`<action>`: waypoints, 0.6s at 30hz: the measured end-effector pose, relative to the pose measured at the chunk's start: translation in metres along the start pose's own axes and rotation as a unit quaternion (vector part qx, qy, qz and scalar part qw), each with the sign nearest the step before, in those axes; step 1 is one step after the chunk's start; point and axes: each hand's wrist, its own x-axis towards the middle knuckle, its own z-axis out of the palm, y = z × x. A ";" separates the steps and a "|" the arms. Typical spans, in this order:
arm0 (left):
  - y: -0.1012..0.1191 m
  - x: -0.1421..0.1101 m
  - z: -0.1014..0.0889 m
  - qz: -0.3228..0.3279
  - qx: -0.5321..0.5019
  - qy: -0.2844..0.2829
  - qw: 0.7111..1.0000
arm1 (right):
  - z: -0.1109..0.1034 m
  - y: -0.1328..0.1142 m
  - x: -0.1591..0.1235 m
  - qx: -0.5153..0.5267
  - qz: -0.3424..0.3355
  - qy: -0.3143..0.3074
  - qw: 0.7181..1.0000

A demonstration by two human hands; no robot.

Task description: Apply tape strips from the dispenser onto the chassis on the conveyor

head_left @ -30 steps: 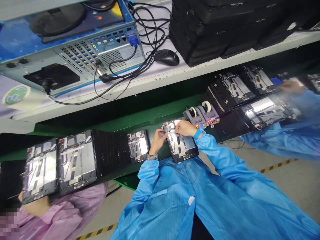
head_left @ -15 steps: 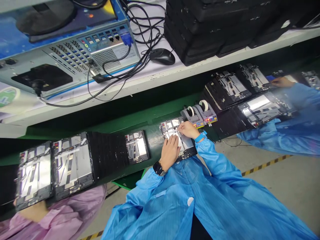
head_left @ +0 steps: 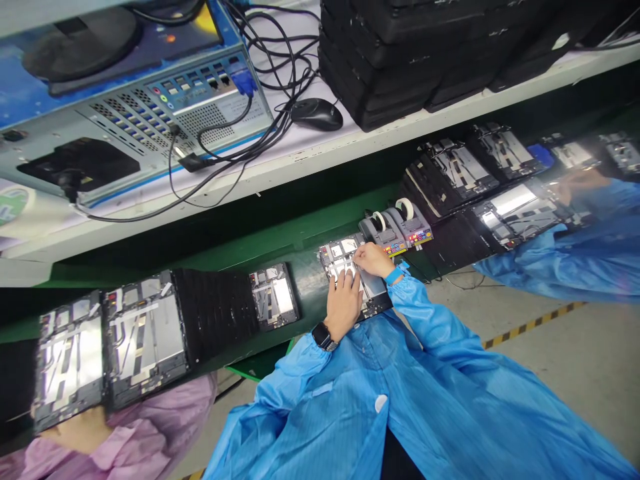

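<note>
An opened tablet [head_left: 336,252] with its inner parts showing lies on the green belt [head_left: 280,240] in front of me. My left hand [head_left: 344,301] rests flat on its middle, fingers stretched out, a black watch on the wrist. My right hand [head_left: 373,259] sits at the tablet's far right corner, fingers curled and pressing on the parts there; whether it holds anything is hidden. A blue band circles that wrist. Both my sleeves are blue.
A smaller opened tablet [head_left: 274,297] lies left of mine. Two tape dispensers [head_left: 397,225] stand just right. A person in pink [head_left: 115,433] holds tablets [head_left: 110,340] at left. A person in blue [head_left: 575,247] works at right. A computer case [head_left: 125,113], mouse [head_left: 317,113], black cases [head_left: 425,47] sit on the shelf.
My left hand went from pinching at the tablet's top left edge to lying flat on its middle. My right hand stayed near the far corner. The view drifted slightly.
</note>
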 end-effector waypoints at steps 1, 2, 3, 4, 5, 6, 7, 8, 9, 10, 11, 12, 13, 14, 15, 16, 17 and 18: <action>0.000 0.000 0.000 0.001 -0.001 -0.001 1.000 | 0.000 0.000 0.000 -0.003 0.000 0.000 1.000; 0.001 0.000 0.000 0.001 -0.002 -0.001 1.000 | 0.000 0.000 0.000 -0.007 0.000 0.000 1.000; 0.001 -0.001 0.000 0.000 -0.004 -0.001 1.000 | 0.001 0.000 0.000 -0.011 -0.001 0.001 1.000; 0.002 -0.001 0.000 -0.002 -0.004 0.000 1.000 | 0.001 0.000 0.000 -0.017 -0.001 0.002 1.000; 0.002 -0.002 0.000 -0.004 -0.003 0.001 1.000 | 0.002 0.000 0.000 -0.023 -0.002 0.004 1.000; 0.002 -0.002 0.001 -0.006 -0.001 0.003 1.000 | 0.002 0.000 0.000 -0.030 -0.001 0.006 1.000; 0.002 -0.002 0.002 -0.007 0.002 0.003 1.000 | 0.002 0.000 0.000 -0.036 -0.001 0.007 0.999; 0.002 -0.002 0.003 -0.008 0.004 0.004 1.000 | 0.003 -0.001 0.000 -0.041 0.000 0.006 0.999; 0.002 -0.002 0.003 -0.008 0.005 0.005 1.000 | 0.003 -0.001 0.000 -0.045 0.001 0.004 0.999; 0.002 -0.002 0.004 -0.007 0.004 0.006 1.000 | 0.003 -0.001 0.000 -0.049 0.005 0.003 0.999; 0.002 -0.002 0.005 -0.007 0.003 0.006 1.000 | 0.003 -0.002 0.000 -0.051 0.007 0.001 0.999; 0.002 -0.002 0.005 -0.006 0.002 0.007 1.000 | 0.004 -0.002 0.000 -0.052 0.009 0.000 0.999; 0.002 -0.002 0.005 -0.006 0.000 0.007 1.000 | 0.004 -0.002 0.000 -0.053 0.010 0.000 0.999; 0.002 -0.002 0.005 -0.007 -0.002 0.006 1.000 | 0.004 -0.002 0.000 -0.053 0.009 0.000 0.999; 0.002 -0.002 0.005 -0.008 -0.004 0.005 1.000 | 0.004 -0.001 0.000 -0.052 0.007 0.000 0.999; 0.003 -0.002 0.004 -0.009 -0.005 0.004 1.000 | 0.005 -0.001 0.000 -0.051 0.004 0.001 0.999; 0.003 -0.002 0.004 -0.009 -0.006 0.002 1.000 | 0.005 0.000 0.000 -0.051 0.000 0.003 0.999; 0.003 -0.002 0.004 -0.009 -0.007 -0.001 1.000 | 0.006 0.001 0.001 -0.050 -0.002 0.005 0.999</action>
